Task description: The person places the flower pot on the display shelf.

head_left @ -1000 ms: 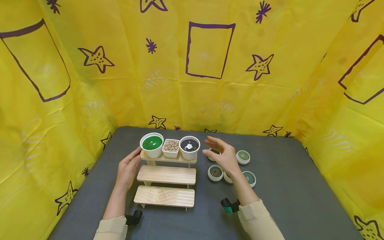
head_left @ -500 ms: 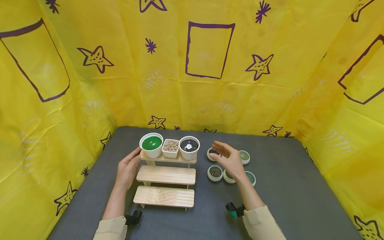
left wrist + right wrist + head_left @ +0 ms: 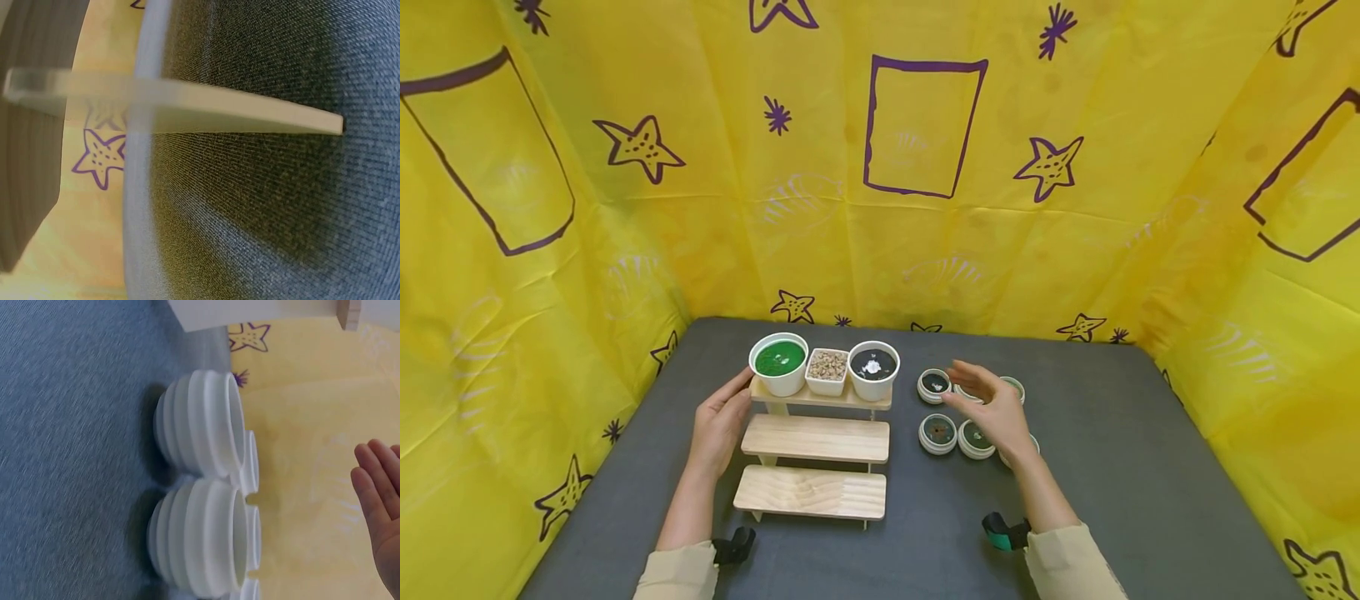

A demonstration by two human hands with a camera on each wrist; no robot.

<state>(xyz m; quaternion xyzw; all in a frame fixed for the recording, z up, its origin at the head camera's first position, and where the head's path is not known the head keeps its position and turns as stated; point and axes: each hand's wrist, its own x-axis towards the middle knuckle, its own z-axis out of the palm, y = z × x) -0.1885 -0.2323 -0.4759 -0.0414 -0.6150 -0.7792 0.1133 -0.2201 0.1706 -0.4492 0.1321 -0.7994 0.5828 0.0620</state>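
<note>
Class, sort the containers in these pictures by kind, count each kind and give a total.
Round white cups on the wooden stand: 2
Square white dish, also on the stand: 1
Ribbed white jars on the table, some partly behind the right hand: 6
Total: 9

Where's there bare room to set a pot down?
Free: the middle shelf and bottom shelf, and the gray tabletop between the six ribbed white pots and the yellow cloth at right. Crowded: the top shelf, lined with three white bowls, and the pot cluster at the right hand.
</note>
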